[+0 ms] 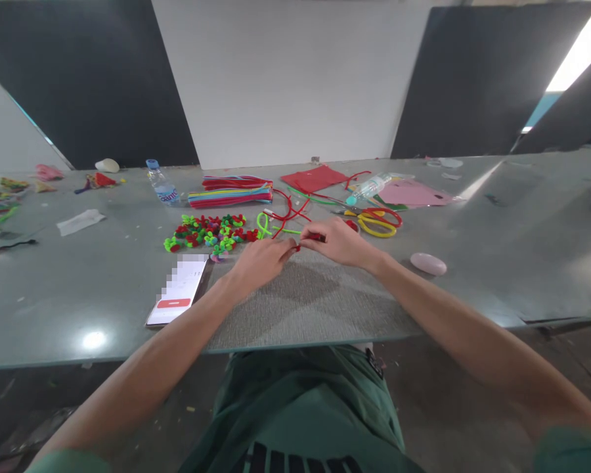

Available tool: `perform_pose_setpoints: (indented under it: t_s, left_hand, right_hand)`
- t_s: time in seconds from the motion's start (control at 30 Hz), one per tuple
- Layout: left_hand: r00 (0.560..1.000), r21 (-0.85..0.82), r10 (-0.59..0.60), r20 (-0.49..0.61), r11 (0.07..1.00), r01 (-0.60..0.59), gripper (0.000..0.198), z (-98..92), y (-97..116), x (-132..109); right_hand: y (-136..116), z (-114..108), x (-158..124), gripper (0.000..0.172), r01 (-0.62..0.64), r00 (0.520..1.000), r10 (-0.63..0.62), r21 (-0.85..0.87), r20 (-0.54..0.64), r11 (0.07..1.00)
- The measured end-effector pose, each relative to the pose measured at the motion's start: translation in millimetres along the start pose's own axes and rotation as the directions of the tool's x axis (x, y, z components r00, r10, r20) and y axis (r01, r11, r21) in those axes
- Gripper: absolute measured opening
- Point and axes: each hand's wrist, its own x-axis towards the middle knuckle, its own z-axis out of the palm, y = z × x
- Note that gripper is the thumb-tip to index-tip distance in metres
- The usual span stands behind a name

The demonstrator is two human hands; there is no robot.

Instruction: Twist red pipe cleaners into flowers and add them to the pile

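My left hand [266,259] pinches a short red pipe cleaner [297,248] near the front middle of the table. Close beside it on the right, my right hand [335,240] has its fingers closed at the other end of that red piece. Some dark red stuff shows between the right fingers, too small to make out. Just beyond the hands lie loose red pipe cleaners [289,209] and a bent green pipe cleaner [262,225]. To the left is a pile of small red and green pipe-cleaner shapes [204,235].
Behind the pile lie pipe-cleaner bundles [231,197] and a water bottle [163,184]. A phone [180,289] lies front left. Scissors [379,226], a clear bottle [368,189], red sheet [315,177], pink sheet [408,192] and pale oval object [428,264] are right. A grey mat [295,315] lies beneath.
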Motion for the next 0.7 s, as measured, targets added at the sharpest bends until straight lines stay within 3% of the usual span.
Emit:
perform_pose_setpoints:
  t_s: [0.2,0.37,0.53,0.7]
  left_hand:
    - [0.989,0.049,-0.145,-0.004,0.988,0.145,0.033,-3.9,2,-1]
    - [0.977,-0.071,-0.191,-0.099,0.98,0.184,0.028,-5.1,-1,2]
    - [0.956,-0.291,-0.142,-0.257,0.954,0.064,0.023,-8.4,-1,2]
    - [0.961,-0.347,0.034,-0.276,0.928,-0.132,0.026,-12.2,2,-4]
  right_hand:
    - [-6,9,0,0.02,0.003,1.0,-0.004,-0.049,-0.031,0.999]
    - [-6,19,-1,0.021,-0.047,0.995,0.063,0.187,-0.081,0.981]
    - [-9,23,2,0.024,-0.11,0.974,0.193,0.506,-0.115,0.855]
    - [-4,12,5,0.029,-0.093,0.984,0.164,0.588,-0.068,0.803]
